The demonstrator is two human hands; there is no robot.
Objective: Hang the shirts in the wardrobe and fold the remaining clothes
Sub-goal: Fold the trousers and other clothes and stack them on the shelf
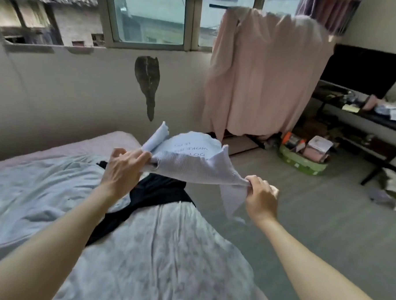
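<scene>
A white ribbed top (192,158) with upside-down dark lettering is stretched out in the air above the bed's corner. My left hand (122,168) grips its left edge, and my right hand (261,195) pinches its right edge, from which a strip of cloth hangs down. Under the top, a black garment (153,191) lies across the grey quilt (164,251) on the bed. A pink fabric wardrobe (265,73) stands by the window, its cover drawn down.
A green basket (299,163) with boxes sits on the floor near the wardrobe. A black stand (359,117) with a TV and clutter is at the right. Loose clothes (394,194) lie on the grey floor by the stand's leg.
</scene>
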